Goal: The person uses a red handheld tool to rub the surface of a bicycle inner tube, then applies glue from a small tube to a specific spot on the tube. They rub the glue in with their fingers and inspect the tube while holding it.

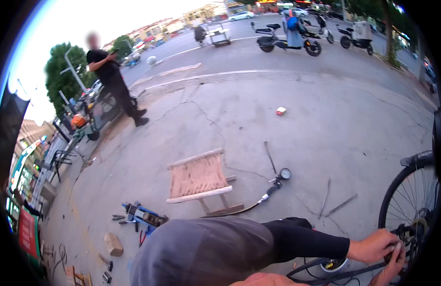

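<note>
A bicycle wheel (411, 200) with thin spokes stands at the right edge. My left hand (374, 245) reaches across to it on a black-sleeved arm, its fingers closed on a dark part near the wheel's hub (413, 231). Just below, my right hand (391, 268) comes up from the lower edge and pinches the same spot, touching my left hand. A black rubber tube (325, 275) curves over the ground under both hands. My grey-clad knee (201, 252) fills the lower middle.
A small wooden stool (199, 178) stands ahead, with an air hose and round gauge (283, 174) beside it. A blue jack (143, 217), a wood block (113, 244) and loose hand tools lie at the left. A person in black (113, 78) stands far left; scooters (287, 40) are parked beyond.
</note>
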### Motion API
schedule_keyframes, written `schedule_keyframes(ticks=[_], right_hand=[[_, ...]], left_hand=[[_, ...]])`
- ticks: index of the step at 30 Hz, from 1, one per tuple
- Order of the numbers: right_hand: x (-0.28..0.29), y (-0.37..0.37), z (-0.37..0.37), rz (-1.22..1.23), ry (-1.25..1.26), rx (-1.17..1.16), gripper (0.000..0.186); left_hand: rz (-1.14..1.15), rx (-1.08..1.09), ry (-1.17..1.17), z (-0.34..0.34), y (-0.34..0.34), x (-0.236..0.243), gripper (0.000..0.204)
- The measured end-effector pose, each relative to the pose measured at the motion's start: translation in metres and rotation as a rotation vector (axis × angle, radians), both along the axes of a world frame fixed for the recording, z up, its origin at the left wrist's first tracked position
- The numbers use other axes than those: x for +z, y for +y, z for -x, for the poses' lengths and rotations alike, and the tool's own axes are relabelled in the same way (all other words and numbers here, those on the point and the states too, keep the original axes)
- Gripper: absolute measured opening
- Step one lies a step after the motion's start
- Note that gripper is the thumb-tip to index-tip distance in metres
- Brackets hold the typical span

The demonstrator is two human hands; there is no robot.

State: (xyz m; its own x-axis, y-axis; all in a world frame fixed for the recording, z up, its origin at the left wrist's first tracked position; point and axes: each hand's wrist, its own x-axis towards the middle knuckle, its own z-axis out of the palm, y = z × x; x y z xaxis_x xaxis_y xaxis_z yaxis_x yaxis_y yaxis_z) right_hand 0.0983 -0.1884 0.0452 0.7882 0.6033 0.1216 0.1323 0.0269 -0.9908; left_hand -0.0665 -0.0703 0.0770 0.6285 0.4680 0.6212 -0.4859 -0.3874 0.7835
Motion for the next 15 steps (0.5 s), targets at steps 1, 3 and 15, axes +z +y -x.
schedule_keyframes(ticks=[1, 3, 15], right_hand=[[0.002, 0.001, -0.009, 0.136, -0.056, 0.053, 0.037], [0.034, 0.021, 0.046, 0.032, -0.235, -0.031, 0.021], [0.07, -0.006, 0.041, -0.126, -0.019, -0.018, 0.02]], left_hand=[[-0.021, 0.053, 0.075, 0.001, 0.004, -0.002, 0.014], [-0.048, 0.059, 0.29, 0.012, 0.019, 0.011, 0.018], [0.133, -0.276, 0.413, -0.012, 0.003, 0.008, 0.027]])
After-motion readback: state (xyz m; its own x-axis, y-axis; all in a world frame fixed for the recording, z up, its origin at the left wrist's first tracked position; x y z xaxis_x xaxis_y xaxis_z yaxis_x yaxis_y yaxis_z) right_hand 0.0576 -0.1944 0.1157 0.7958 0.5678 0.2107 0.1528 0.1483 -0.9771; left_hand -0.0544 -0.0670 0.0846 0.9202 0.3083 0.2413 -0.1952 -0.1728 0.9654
